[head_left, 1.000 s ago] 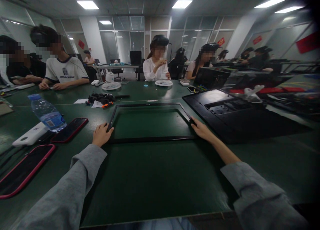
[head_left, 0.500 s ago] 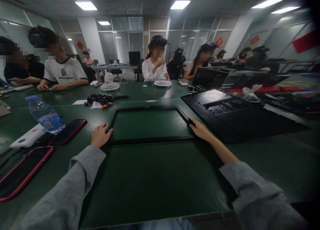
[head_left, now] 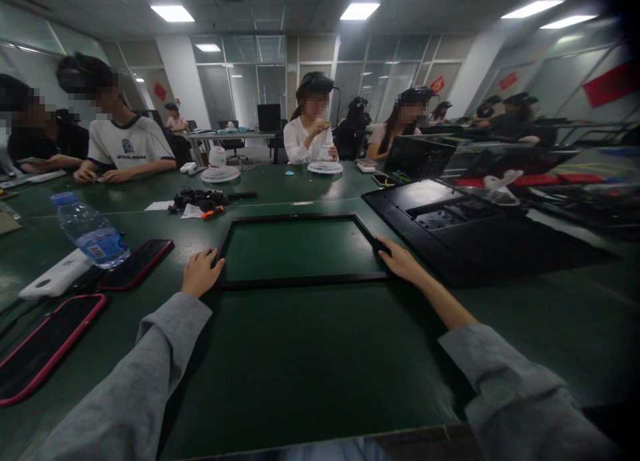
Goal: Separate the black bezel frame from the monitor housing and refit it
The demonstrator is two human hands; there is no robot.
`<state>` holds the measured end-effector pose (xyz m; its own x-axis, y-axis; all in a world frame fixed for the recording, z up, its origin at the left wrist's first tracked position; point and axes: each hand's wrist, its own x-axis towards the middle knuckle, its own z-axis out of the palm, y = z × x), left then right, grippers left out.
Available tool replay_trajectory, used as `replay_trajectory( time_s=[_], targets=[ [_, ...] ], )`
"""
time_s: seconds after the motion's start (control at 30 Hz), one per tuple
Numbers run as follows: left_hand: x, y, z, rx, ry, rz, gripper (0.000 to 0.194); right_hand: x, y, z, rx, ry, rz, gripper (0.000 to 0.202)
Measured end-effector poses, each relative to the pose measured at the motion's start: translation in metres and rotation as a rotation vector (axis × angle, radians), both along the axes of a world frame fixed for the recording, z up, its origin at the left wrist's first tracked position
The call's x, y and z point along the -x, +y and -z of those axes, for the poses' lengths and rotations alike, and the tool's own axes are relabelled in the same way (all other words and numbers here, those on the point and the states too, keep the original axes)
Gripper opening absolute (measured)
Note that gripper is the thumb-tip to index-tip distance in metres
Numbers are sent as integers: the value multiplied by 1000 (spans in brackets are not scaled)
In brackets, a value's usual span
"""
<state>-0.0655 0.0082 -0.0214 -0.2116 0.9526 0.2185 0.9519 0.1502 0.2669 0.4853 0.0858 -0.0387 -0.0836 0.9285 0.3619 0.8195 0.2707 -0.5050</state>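
A thin black rectangular frame [head_left: 305, 280], like a monitor bezel, lies on the green table in front of me. My left hand [head_left: 201, 273] is closed on its left side near the front corner. On the opposite side my right hand [head_left: 399, 257] grips the frame's right edge, thumb toward the inside. Through the frame's opening the green tabletop shows. Right of the frame, a large black panel [head_left: 445, 231] with a rectangular cutout rests on the table, apart from my right hand.
Left of me are a tilted water bottle [head_left: 93, 234], a white power bank [head_left: 56, 274], a dark phone [head_left: 137, 264] and a red-rimmed phone [head_left: 50, 347]. Beyond the frame lie black tools [head_left: 200, 199] with an orange piece. Several people sit around; one handles a white fan part [head_left: 325, 168].
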Motion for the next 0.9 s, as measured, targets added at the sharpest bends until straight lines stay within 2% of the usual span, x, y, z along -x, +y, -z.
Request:
replay_trajectory(
  time_s=[0.43, 0.9],
  targets=[
    [0, 1, 0, -4, 9, -5, 52, 4, -2, -2, -21, -18, -7, 47],
    [0, 1, 1, -3, 17, -10, 53, -2, 3, 5, -26, -46, -17, 48]
  ],
)
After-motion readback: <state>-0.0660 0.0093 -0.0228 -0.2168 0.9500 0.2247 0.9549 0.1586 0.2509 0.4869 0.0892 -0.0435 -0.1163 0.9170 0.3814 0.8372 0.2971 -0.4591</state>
